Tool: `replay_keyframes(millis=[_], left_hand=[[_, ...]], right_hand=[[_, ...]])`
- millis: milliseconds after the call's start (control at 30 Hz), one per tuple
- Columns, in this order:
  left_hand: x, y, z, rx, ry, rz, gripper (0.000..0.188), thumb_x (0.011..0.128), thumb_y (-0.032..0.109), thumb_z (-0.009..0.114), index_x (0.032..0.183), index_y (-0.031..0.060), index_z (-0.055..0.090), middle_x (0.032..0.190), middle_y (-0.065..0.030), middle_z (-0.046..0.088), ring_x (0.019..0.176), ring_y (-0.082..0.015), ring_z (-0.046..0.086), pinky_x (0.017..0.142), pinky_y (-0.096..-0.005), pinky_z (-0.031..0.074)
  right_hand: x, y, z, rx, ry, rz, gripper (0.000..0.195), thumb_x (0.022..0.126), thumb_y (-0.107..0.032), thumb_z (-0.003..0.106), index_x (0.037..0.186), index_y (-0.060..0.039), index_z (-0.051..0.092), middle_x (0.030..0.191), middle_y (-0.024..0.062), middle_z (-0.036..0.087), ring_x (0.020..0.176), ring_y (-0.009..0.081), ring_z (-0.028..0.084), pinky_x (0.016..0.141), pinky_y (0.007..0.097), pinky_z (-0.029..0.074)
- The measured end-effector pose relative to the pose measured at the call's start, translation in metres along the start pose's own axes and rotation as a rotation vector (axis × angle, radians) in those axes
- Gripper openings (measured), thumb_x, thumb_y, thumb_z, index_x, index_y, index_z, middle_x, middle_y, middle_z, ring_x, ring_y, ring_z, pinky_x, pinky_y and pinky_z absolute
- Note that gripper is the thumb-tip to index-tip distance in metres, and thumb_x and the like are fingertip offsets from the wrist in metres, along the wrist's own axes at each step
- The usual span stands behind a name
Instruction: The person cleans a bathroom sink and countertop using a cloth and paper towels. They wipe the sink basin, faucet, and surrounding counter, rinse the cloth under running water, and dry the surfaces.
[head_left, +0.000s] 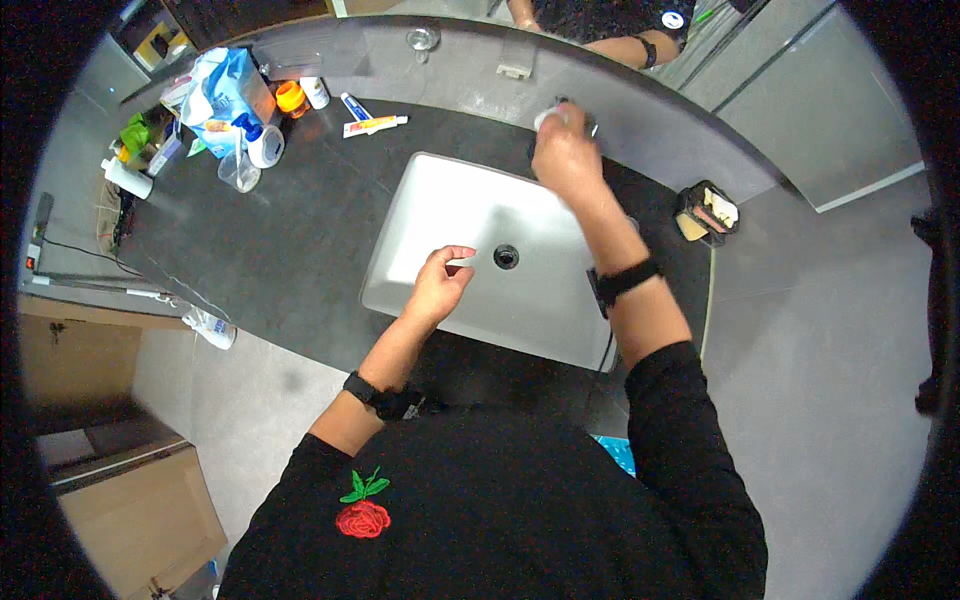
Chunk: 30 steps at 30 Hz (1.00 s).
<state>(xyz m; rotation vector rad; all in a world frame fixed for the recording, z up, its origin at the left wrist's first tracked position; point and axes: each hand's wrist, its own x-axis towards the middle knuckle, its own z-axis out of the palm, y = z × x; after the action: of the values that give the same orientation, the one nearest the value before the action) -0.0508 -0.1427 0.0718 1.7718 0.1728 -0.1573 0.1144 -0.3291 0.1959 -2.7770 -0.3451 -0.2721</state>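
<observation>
A white rectangular basin (457, 202) with a dark round drain (506, 256) is set into the dark stone countertop (300, 225). Over the basin's near left part is my left hand (442, 281), its thumb and fingers curved apart with nothing visible between them. My right hand (566, 154) reaches past the basin's far rim, close to the backsplash. Its fingers are curled on a small white thing (550, 118), too blurred to name. Something dark and shiny behind that hand is mostly hidden.
Toothpaste tubes (375, 126), an orange jar (292, 99), a blue-and-white pack (225, 97) and a pump bottle (264, 145) stand at the back left. A dark container (709, 214) with sponges sits at the right end. A cardboard box (142, 517) is on the floor, left. A mirror edges the top.
</observation>
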Motion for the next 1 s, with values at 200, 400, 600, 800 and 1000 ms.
replay_keyframes(millis=[200, 400, 600, 800, 1000], left_hand=[[-0.008, 0.0, -0.004, 0.03, 0.029, -0.081, 0.029, 0.085, 0.009, 0.065, 0.113, 0.0041, 0.063, 0.098, -0.0052, 0.064, 0.083, -0.0139, 0.06, 0.073, -0.0279, 0.049], [-0.003, 0.018, 0.018, -0.002, -0.01, 0.031, 0.027, 0.086, 0.008, 0.064, 0.112, 0.0044, 0.063, 0.114, -0.0122, 0.058, 0.092, -0.0214, 0.064, 0.081, -0.0315, 0.051], [0.009, 0.034, 0.025, 0.002, -0.033, 0.121, 0.026, 0.086, 0.007, 0.062, 0.112, 0.0031, 0.063, 0.116, -0.0141, 0.055, 0.091, -0.0226, 0.064, 0.08, -0.0326, 0.052], [0.019, 0.049, 0.043, 0.015, -0.1, 0.127, 0.024, 0.086, 0.006, 0.06, 0.109, 0.0017, 0.063, 0.116, -0.0153, 0.055, 0.09, -0.0231, 0.065, 0.079, -0.0329, 0.053], [0.028, 0.058, 0.028, 0.055, -0.001, 0.153, 0.023, 0.086, 0.005, 0.062, 0.109, 0.0017, 0.062, 0.114, -0.0156, 0.055, 0.085, -0.0225, 0.067, 0.073, -0.0318, 0.054]], right_hand=[[0.11, 0.032, 0.017, -0.128, -0.241, 0.259, 0.046, 0.078, -0.01, 0.063, 0.123, -0.0133, 0.056, 0.117, 0.0257, 0.06, 0.099, 0.0367, 0.064, 0.09, 0.0417, 0.051], [0.127, 0.079, 0.004, 0.087, -0.55, 0.153, 0.044, 0.079, -0.027, 0.062, 0.114, -0.0003, 0.06, 0.101, 0.0212, 0.065, 0.095, 0.0309, 0.065, 0.08, 0.0364, 0.051], [-0.001, 0.007, -0.005, 0.263, -0.053, 0.315, 0.076, 0.083, -0.029, 0.06, 0.146, -0.0024, 0.028, 0.114, 0.0303, 0.057, 0.104, 0.0412, 0.06, 0.093, 0.0459, 0.047], [-0.057, -0.007, 0.046, 0.636, 0.436, 0.17, 0.077, 0.079, -0.02, 0.07, 0.142, -0.0035, 0.029, 0.125, 0.0258, 0.047, 0.112, 0.0392, 0.052, 0.095, 0.0463, 0.045], [-0.03, -0.025, 0.03, 1.431, 0.463, 0.459, 0.051, 0.09, -0.027, 0.062, 0.129, -0.0005, 0.042, 0.105, 0.0137, 0.057, 0.078, 0.0199, 0.062, 0.042, 0.0279, 0.05]])
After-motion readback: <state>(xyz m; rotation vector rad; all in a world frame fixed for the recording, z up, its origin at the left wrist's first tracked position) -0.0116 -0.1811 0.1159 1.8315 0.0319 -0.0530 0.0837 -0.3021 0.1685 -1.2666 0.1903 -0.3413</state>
